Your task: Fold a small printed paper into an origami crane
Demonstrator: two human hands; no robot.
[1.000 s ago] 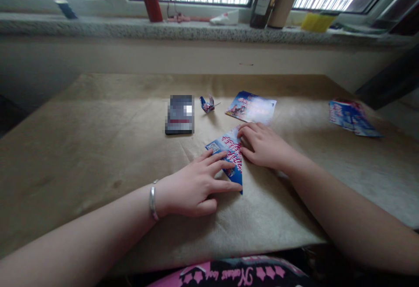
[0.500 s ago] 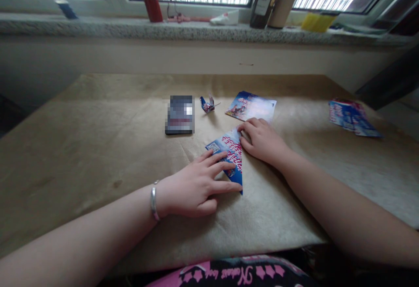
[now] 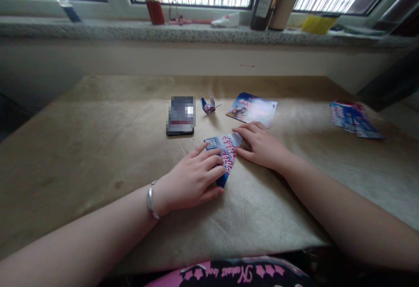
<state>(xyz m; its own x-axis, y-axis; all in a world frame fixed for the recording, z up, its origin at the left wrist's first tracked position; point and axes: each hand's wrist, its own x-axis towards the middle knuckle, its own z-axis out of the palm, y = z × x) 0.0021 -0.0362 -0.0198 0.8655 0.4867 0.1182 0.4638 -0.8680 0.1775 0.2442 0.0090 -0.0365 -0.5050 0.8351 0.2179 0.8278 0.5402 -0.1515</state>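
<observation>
Folded paper (image 3: 225, 154) now narrower, shifted.

Blue/red printed paper (image 3: 226, 152), folded triangular, flat on table, partly covered.

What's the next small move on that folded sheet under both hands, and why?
Probably run the right hand along the folded edge to crease it while the left hand pins the sheet. The folded printed paper lies flat on the brown table cover, the left fingers spread across its lower part and the right fingertips resting at its upper right corner, so it looks held down, not yet pressed sharp.
</observation>
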